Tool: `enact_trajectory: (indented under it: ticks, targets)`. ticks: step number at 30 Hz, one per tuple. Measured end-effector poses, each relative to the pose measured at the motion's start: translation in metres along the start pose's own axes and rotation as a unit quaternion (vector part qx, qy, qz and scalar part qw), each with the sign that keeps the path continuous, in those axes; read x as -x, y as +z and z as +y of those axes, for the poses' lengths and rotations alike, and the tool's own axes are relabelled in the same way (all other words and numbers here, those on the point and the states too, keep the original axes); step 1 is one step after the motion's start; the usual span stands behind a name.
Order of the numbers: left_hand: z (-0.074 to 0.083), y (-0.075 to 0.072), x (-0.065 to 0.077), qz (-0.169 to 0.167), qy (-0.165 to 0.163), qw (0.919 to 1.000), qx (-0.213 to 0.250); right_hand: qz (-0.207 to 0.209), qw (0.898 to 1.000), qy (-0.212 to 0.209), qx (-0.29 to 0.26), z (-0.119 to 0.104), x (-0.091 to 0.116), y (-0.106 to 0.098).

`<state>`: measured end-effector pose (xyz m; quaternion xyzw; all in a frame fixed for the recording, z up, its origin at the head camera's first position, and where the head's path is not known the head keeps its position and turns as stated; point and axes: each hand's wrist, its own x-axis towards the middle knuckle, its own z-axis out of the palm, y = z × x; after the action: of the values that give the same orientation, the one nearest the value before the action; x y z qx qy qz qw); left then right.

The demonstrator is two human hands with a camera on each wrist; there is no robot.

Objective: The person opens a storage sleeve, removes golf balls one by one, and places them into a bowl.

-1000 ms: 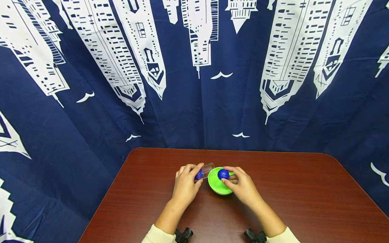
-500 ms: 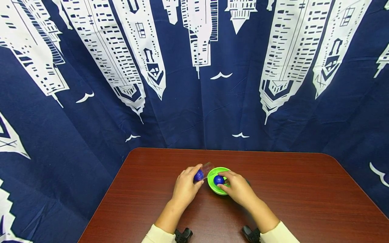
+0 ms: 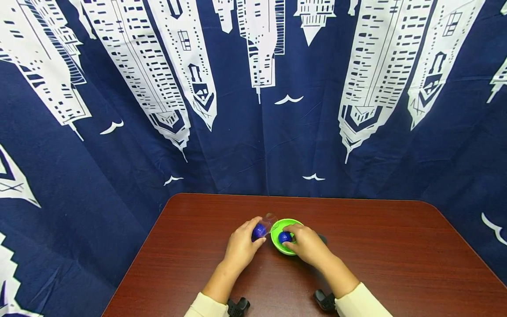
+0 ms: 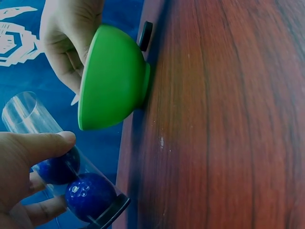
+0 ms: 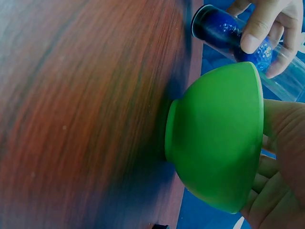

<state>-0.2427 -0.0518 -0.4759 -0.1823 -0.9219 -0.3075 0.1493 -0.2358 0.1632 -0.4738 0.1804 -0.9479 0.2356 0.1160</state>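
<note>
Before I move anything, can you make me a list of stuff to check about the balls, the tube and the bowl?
1. Green bowl upright on the table: ok.
2. Clear tube gripped by the left hand: ok.
3. Tube straight up: not ok, it's tilted.
4. Two blue balls inside the tube: ok.
5. Third blue ball held in the right hand: ok.
6. That ball touching the bowl's bottom: cannot tell.
</note>
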Motion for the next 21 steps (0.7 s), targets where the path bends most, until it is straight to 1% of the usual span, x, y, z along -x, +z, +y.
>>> enact_trajectory:
  ticks: [4,9,16,21]
  targets:
    - [-0.0015,0.0012,-0.0001,-0.006,-0.004,1.0,0.003,-0.009,1.0,0.0,0.016,-0.0007,0.0,0.0021]
    - [-0.0036,0.0026,0.0001,-0.003,-0.009,0.9999,0.012,-0.01,1.0,-0.002,0.028,-0.0006,0.0001,0.0029]
    - [-0.0053,0.0036,0.0007,-0.001,-0.007,0.9999,0.015,-0.011,1.0,-0.004,0.027,-0.0023,0.0017,0.0007]
    - [-0.0069,0.0047,0.001,0.002,-0.008,0.9998,0.021,-0.006,1.0,-0.014,0.02,-0.0013,0.0034,-0.0003]
